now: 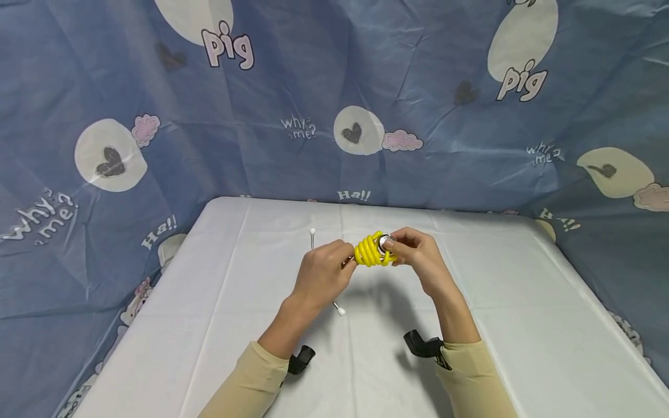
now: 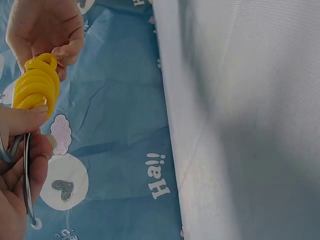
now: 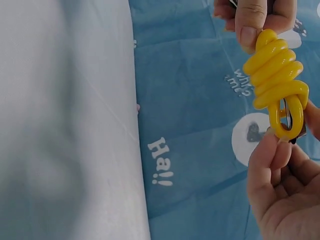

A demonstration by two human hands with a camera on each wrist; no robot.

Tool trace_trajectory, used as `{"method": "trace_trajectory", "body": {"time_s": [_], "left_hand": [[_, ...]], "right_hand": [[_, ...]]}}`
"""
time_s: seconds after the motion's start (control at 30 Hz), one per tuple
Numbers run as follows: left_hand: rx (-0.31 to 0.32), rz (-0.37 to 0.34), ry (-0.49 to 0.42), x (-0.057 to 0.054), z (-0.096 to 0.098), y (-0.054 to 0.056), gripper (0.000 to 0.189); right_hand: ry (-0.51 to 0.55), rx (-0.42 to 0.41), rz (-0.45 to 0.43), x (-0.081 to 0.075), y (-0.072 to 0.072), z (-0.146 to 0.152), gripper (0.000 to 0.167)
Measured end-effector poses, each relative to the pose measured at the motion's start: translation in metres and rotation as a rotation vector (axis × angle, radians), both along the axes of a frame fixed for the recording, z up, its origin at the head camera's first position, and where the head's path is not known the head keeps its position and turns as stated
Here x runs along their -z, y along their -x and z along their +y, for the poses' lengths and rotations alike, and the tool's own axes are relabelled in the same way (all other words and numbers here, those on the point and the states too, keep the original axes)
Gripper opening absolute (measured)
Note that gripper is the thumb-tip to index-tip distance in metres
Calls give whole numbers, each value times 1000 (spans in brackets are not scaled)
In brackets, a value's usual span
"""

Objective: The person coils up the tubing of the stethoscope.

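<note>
Held up over the white table is a stethoscope whose yellow tube (image 1: 368, 252) is wound into a tight coil. My left hand (image 1: 321, 274) grips its metal ear tubes, close against one end of the coil. A white ear tip (image 1: 312, 231) sticks out above that hand and another ear tip (image 1: 341, 312) below it. At the coil's other end, my right hand (image 1: 427, 264) pinches the round silver chest piece (image 1: 384, 240) between thumb and fingers. In the right wrist view a loop of the yellow tube (image 3: 296, 117) reaches down to the right fingertips.
A white cloth covers the table (image 1: 251, 325) below both hands. Blue printed fabric (image 1: 292, 75) hangs behind and at the sides. Black wrist mounts (image 1: 420, 344) sit at both beige sleeves (image 1: 473, 377).
</note>
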State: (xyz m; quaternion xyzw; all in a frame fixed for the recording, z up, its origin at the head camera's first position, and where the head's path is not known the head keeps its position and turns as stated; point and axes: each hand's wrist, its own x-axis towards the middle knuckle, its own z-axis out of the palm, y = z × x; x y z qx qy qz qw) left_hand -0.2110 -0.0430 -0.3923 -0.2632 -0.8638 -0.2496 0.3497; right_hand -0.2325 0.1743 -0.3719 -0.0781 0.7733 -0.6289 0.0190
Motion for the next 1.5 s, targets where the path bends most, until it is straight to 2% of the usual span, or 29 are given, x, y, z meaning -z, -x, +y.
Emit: {"method": "trace_trajectory", "body": {"time_s": [0.27,0.37,0.47,0.6,0.77,0.87,1.1,1.3,1.4,1.5], "left_hand": [[-61,21,3,2,-3,3,18],[-90,-4,10,3,-6,4,13],[-120,-66,24,3,-9,4,10],[-149,-195,42,5,-10,6,7],[-183,-380,87,12,-13,12,8],[-182,-454,125,18,-15,15,9],[-163,-498,204,36,-20,20,13],[-159,-535,239,41,-24,23,12],[-149,-591,258,41,-27,25,14],[-149,-678,279,39,-31,27,17]], "right_hand": [[-35,34,-11,0,2,-5,29],[-48,35,-25,1,4,-7,27],[-66,37,-45,2,5,-9,27],[-92,44,-76,6,9,-8,30],[-116,19,-141,22,15,-8,31],[-127,-4,-184,33,16,-9,31],[-122,-84,-282,54,15,-14,27],[-123,-149,-303,60,16,-16,26],[-142,-167,-306,62,17,-16,25],[-181,-187,-325,65,18,-14,25]]}}
